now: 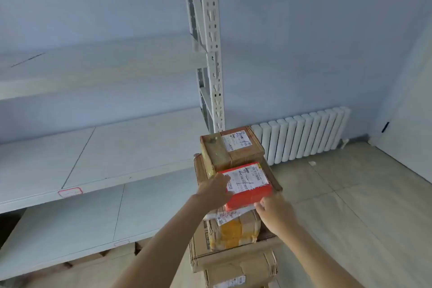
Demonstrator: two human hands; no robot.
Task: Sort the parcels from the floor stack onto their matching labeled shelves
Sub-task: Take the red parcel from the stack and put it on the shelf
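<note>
My left hand and right hand hold the red parcel by its 2 near corners, fingers curled around its edges. It sits atop the floor stack, just in front of a brown box, beside the white shelves.

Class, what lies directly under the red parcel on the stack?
The red parcel sits on a brown carton, with a yellow-taped box below its near end. Both hands and the parcel hide the contact.
</note>
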